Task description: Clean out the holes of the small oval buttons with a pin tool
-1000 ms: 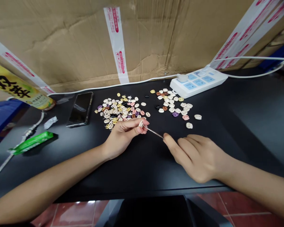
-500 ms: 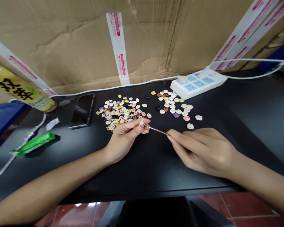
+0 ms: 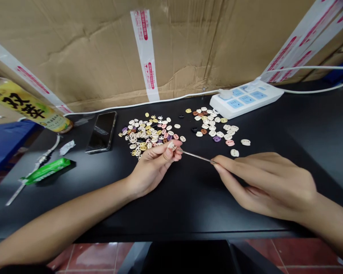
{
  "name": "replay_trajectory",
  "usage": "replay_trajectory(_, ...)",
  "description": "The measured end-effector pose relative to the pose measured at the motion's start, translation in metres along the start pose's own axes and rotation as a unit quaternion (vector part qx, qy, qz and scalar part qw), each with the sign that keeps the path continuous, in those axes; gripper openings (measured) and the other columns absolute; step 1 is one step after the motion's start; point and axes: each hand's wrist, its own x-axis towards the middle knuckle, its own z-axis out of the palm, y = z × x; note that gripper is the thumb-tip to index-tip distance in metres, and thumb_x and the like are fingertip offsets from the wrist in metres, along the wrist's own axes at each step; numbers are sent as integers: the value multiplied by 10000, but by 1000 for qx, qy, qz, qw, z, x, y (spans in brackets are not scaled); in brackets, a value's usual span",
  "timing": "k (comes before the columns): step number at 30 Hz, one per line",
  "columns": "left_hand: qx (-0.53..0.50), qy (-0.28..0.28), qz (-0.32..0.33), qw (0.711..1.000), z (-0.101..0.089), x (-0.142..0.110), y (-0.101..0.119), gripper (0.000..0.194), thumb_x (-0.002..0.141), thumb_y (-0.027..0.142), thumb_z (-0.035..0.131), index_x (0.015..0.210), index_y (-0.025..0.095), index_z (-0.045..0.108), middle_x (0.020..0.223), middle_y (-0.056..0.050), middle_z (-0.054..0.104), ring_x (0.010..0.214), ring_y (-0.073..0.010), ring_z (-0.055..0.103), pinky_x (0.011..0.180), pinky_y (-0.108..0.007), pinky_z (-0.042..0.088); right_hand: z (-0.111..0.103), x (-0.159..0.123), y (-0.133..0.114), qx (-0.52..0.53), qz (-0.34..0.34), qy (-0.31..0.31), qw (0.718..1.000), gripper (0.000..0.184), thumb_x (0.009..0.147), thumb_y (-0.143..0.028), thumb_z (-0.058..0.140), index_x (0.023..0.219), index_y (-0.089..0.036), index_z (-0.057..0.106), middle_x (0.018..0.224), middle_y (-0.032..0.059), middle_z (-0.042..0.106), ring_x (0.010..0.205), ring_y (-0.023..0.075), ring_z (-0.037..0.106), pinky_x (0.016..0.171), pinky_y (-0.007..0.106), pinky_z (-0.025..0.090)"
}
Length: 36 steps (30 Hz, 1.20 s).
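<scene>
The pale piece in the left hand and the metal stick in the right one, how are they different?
The pale piece is small and rounded; the metal stick is long and thin. The piece is creamy white, while the stick is shiny silvery grey. The left hand pinches the piece, but the right hand grips the stick. Both are held in fingers above the table.

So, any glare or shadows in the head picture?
Head view: a dark shadow beside the long green plastic packet; head view: glare on the glossy red floor tiles and a soft sheen on the smooth black tabletop.
</scene>
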Motion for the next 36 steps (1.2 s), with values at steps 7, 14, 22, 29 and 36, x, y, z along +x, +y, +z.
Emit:
replay_trajectory(7, 8, -34, -24, 999, 1, -3, -1, 209, 770, 308, 806, 923, 167, 802, 807, -16, 690, 751, -61, 607, 791, -157, 488, 5, 1, 0, 11, 1, -14, 1000, 281, 832, -76, 688, 1097, -149, 627, 607, -36, 655, 477, 110, 583, 462, 309, 404)
replay_trajectory(14, 19, -26, -11, 999, 1, -3, -2, 212, 750, 311, 821, 905, 168, 803, 793, -12, 673, 738, -64, 586, 783, -173, 476, 4, -2, -2, 18, 8, -31, 999, 268, 842, -85, 676, 1093, -167, 631, 632, -34, 656, 479, 103, 563, 459, 295, 383)
replay_trajectory(22, 34, -16, 6, 999, 1, -3, -4, 156, 782, 292, 796, 879, 170, 794, 784, -4, 632, 750, -76, 563, 804, -210, 452, 11, -3, -9, -1, 22, -20, 1000, 228, 846, -97, 666, 1045, -207, 648, 579, -60, 613, 478, 102, 553, 470, 279, 378)
replay_trajectory(29, 55, -13, 8, 998, 0, -3, -4, 147, 814, 292, 766, 871, 157, 777, 759, -15, 625, 752, -99, 545, 822, -258, 425, 14, -2, -13, -58, -34, -33, 997, 179, 870, -84, 632, 1049, -89, 634, 548, -49, 558, 444, 114, 505, 459, 317, 380)
replay_trajectory(36, 56, -14, 6, 998, 1, -2, -3, 156, 834, 303, 745, 818, 149, 763, 742, -17, 620, 747, -101, 539, 816, -254, 432, 18, 2, -14, -100, -84, -34, 991, 206, 865, -74, 615, 1062, -25, 646, 549, -14, 580, 433, 137, 499, 419, 330, 389)
